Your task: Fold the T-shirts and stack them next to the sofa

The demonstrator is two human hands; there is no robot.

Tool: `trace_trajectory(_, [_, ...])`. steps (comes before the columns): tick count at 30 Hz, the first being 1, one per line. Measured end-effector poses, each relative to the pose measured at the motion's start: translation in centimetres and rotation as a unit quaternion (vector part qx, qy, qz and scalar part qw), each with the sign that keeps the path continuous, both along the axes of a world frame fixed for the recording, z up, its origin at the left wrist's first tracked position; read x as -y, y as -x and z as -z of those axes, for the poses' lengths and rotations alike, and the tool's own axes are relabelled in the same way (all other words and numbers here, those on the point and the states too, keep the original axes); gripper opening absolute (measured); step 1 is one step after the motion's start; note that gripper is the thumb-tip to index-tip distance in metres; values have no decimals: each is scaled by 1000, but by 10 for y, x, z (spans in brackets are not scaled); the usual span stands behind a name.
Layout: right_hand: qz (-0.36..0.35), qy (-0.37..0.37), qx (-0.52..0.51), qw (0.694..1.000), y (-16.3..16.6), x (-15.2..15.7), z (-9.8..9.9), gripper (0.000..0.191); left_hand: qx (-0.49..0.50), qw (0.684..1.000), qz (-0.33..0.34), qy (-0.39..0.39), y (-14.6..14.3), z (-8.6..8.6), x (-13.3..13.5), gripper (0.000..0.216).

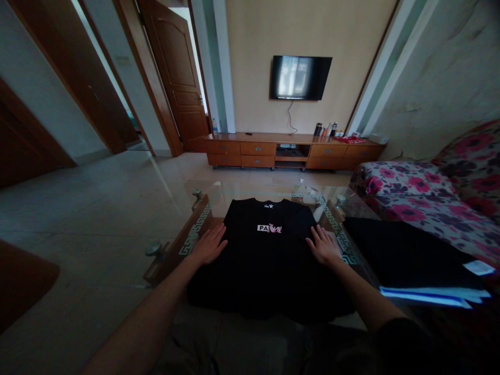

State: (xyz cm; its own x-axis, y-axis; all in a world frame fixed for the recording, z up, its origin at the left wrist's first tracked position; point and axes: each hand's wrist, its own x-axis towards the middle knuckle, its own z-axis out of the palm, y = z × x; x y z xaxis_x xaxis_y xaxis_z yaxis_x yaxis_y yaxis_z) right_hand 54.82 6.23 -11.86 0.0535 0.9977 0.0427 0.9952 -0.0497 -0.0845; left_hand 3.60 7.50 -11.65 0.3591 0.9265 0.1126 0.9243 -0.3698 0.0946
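Note:
A black T-shirt (265,265) lies spread on a glass coffee table (201,221), its neckline toward the far side. Across its chest is a small print with white letters and a pinkish figure. My left hand (211,245) rests flat on the shirt's left edge near the sleeve, fingers stretched out. On the opposite edge, my right hand (324,246) lies flat too, with its fingers apart. Neither hand grips the cloth. The lower part of the shirt reaches the near side of the table, in dim light.
At the right, dark folded cloth (414,255) with white and blue edges lies beside a flowered sofa (410,179). Beyond the table stands a low wooden TV cabinet (258,148) with bottles on top. A television (300,78) hangs above it. A brown rounded object (23,281) is at left.

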Motion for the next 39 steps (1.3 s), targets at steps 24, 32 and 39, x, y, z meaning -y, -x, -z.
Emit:
trace_trajectory(24, [90, -135, -50, 985, -12, 25, -50, 62, 20, 988, -100, -112, -32, -37, 9, 59])
trace_trajectory(32, [162, 42, -212, 963, -42, 78, -97, 51, 174, 980, -93, -23, -25, -86, 55, 36])
trace_trajectory(39, [-33, 393, -402, 826, -50, 150, -66, 43, 361, 849, -10, 386, -16, -93, 97, 35])
